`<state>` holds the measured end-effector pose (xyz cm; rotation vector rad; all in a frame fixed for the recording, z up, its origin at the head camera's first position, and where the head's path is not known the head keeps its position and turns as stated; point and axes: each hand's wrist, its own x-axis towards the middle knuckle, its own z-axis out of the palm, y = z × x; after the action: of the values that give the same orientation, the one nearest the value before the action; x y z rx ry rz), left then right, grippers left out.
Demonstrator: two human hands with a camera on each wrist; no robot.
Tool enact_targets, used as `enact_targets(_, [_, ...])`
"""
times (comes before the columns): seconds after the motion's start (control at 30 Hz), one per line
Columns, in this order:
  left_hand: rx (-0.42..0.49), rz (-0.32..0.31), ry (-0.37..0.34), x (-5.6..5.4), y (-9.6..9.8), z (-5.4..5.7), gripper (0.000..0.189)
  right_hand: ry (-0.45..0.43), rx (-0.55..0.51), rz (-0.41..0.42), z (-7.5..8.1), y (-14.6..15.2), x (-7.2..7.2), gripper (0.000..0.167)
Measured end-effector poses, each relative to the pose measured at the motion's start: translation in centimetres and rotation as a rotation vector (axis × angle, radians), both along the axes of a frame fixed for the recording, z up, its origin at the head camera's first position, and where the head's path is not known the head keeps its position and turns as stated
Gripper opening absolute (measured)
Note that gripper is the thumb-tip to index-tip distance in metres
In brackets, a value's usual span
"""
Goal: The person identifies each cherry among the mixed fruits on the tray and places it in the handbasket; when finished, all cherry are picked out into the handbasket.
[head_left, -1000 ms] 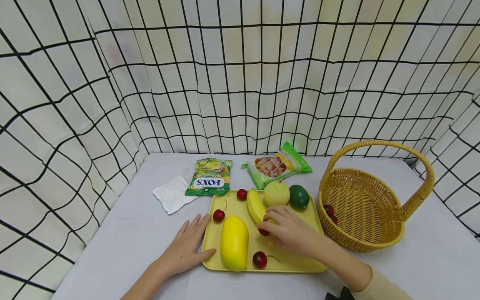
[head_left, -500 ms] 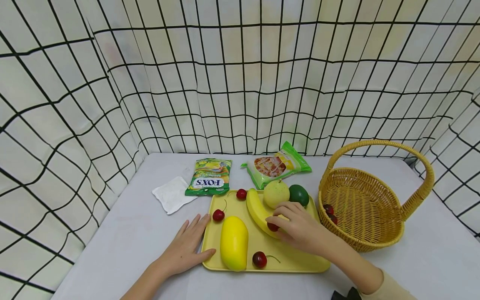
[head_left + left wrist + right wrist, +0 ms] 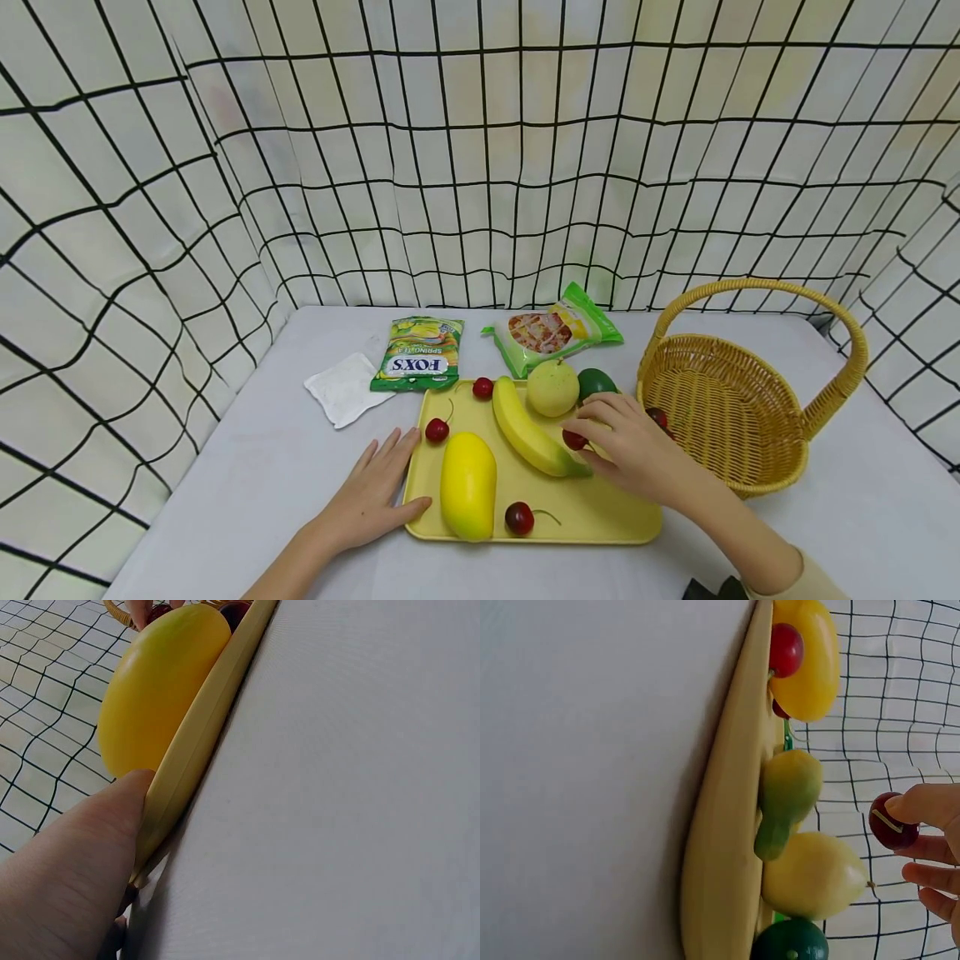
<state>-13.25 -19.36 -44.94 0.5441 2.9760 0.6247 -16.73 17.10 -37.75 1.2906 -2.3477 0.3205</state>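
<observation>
Between thumb and fingers, my right hand (image 3: 626, 442) pinches a dark red cherry (image 3: 894, 822), held above the right part of the yellow tray (image 3: 600, 517). My left hand (image 3: 375, 492) lies with fingers spread at the tray's left edge, its thumb touching the rim. On the tray are a yellow mango (image 3: 468, 487), a banana (image 3: 528, 433), a pale yellow-green pear (image 3: 553, 388) and a dark green fruit (image 3: 596, 383), partly covered by my right hand. Another cherry with a stem (image 3: 519, 518) lies near the front rim, and two small cherries lie at the back left, one of them a red cherry (image 3: 437, 430).
A wicker basket (image 3: 727, 417) with a tall handle stands right of the tray, with dark cherries inside. Behind the tray lie a green FOX'S candy bag (image 3: 420, 354) and a green snack bag (image 3: 555, 329). A white packet (image 3: 348, 389) sits at the left.
My right hand has carried the cherry rightward from beside the banana, uncovering the banana's lower end and nearing the basket. My left hand has stayed in place.
</observation>
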Motion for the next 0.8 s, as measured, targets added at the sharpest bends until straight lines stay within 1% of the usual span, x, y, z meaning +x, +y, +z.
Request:
enact_targets(0.17, [0.0, -0.004, -0.002, 0.0, 0.0, 0.0, 0.09, 0.063, -0.048, 0.008, 0.4, 1.2, -0.3, 0.042])
enact_targets(0.23, [-0.002, -0.002, -0.002, 0.0, 0.0, 0.1, 0.09, 0.073, -0.061, 0.008, 0.7, 1.7, -0.4, 0.04])
enact_targets(0.33, [0.001, 0.001, -0.002, 0.0, 0.1, 0.1, 0.09, 0.068, -0.068, -0.005, 1.3, 2.5, -0.7, 0.034])
enact_targets(0.47, [0.007, 0.003, -0.006, 0.0, 0.1, 0.1, 0.09, 0.087, -0.086, -0.025, 1.9, 3.7, -1.2, 0.033])
enact_targets(0.53, [0.006, 0.005, -0.008, 0.0, 0.1, 0.1, 0.09, 0.093, -0.098, -0.034, 2.1, 4.2, -1.4, 0.028])
enact_targets(0.6, [0.004, 0.007, -0.009, 0.0, 0.1, 0.1, 0.09, 0.092, -0.109, -0.05, 2.2, 4.8, -1.6, 0.027])
enact_targets(0.7, [0.004, 0.006, -0.009, 0.0, 0.0, 0.1, 0.09, 0.084, -0.117, -0.079, 2.1, 5.5, -1.7, 0.039])
enact_targets(0.73, [0.005, 0.006, -0.009, 0.0, 0.0, 0.1, 0.09, 0.087, -0.117, -0.088, 2.1, 5.7, -1.7, 0.041])
enact_targets(0.8, [0.007, 0.006, -0.008, 0.0, 0.0, 0.2, 0.09, 0.088, -0.115, -0.103, 2.0, 6.2, -1.8, 0.032])
